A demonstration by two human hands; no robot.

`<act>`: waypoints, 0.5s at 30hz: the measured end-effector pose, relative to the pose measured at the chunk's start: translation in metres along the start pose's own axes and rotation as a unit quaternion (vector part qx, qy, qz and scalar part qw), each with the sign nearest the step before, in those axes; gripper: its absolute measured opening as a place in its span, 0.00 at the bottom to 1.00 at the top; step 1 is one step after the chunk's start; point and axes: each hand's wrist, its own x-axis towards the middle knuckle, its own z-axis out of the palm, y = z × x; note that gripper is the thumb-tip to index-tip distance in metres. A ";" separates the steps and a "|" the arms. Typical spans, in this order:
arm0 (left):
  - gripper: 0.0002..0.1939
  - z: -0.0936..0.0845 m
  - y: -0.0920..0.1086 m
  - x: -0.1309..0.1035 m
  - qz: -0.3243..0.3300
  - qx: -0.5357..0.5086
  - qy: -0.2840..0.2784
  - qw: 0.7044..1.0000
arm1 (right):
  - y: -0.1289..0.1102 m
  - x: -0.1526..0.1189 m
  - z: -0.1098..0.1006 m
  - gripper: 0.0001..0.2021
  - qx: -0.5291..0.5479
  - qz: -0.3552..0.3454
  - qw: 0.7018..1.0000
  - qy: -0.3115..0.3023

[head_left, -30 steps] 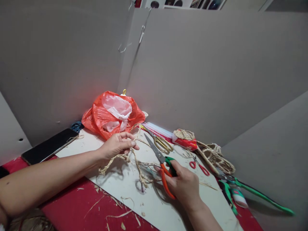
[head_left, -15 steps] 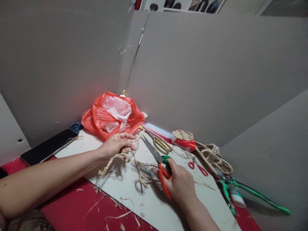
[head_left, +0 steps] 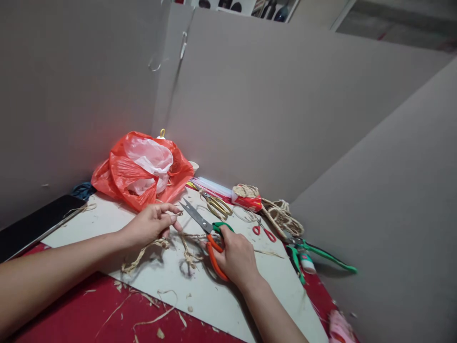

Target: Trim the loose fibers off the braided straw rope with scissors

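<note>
My right hand grips a pair of scissors with one orange and one green handle. Their blades point up and left, slightly parted, toward the fingertips of the other hand. My left hand is closed, thumb and fingers pinching a braided straw cord. One end of the cord hangs below that hand to the left. Another braided strand dangles between the two hands, above the white board. The fingers hide part of the cord.
A red plastic bag stands at the back left near a black tablet-like slab. Gold-handled scissors, small red scissors, woven straw pieces and green-handled shears lie along the right. Straw scraps litter the red cloth.
The view has swung right, so everything sits further left. The cord piece that stuck up past my left fingertips no longer shows there. Both hands keep their grips.
</note>
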 end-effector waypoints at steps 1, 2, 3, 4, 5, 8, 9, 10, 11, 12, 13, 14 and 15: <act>0.14 0.001 0.000 0.000 0.002 -0.003 0.002 1.000 | 0.000 0.000 -0.001 0.12 0.004 -0.002 1.000 0.000; 0.14 0.001 0.000 0.000 0.004 -0.009 0.005 1.000 | 0.000 0.000 -0.001 0.11 0.006 -0.004 1.000 0.002; 0.13 0.000 0.001 0.001 0.007 -0.017 0.009 1.000 | 0.000 0.000 -0.001 0.10 0.007 -0.006 1.000 0.005; 0.12 -0.001 0.002 0.001 0.010 -0.027 0.013 0.999 | 0.001 0.000 -0.001 0.10 0.006 -0.009 1.000 0.010; 0.12 -0.002 0.004 0.002 0.012 -0.038 0.016 0.999 | 0.002 -0.001 -0.001 0.10 0.004 -0.012 1.000 0.017; 0.13 -0.005 0.007 0.003 0.010 -0.067 0.012 0.998 | 0.006 -0.003 0.001 0.11 -0.007 -0.026 0.999 0.036; 0.13 -0.006 0.007 0.003 0.008 -0.077 0.008 0.997 | 0.007 -0.003 0.002 0.11 -0.011 -0.030 0.999 0.040; 0.13 -0.006 0.007 0.003 0.005 -0.086 0.004 0.996 | 0.008 -0.003 0.003 0.12 -0.016 -0.034 0.998 0.044; 0.13 -0.006 0.007 0.004 0.002 -0.096 0.001 0.995 | 0.008 -0.003 0.003 0.12 -0.020 -0.039 0.998 0.047; 0.14 -0.006 0.007 0.003 -0.001 -0.105 0.000 0.995 | 0.008 -0.003 0.003 0.12 -0.023 -0.044 0.998 0.049; 0.13 -0.005 0.007 0.003 -0.003 -0.113 -0.002 0.994 | 0.008 -0.003 0.003 0.12 -0.026 -0.047 0.997 0.052; 0.13 -0.004 0.007 0.003 -0.005 -0.119 -0.003 0.993 | 0.008 -0.003 0.003 0.12 -0.029 -0.050 0.997 0.054; 0.13 -0.004 0.008 0.003 -0.007 -0.124 -0.004 0.992 | 0.007 -0.002 0.003 0.12 -0.031 -0.051 0.997 0.055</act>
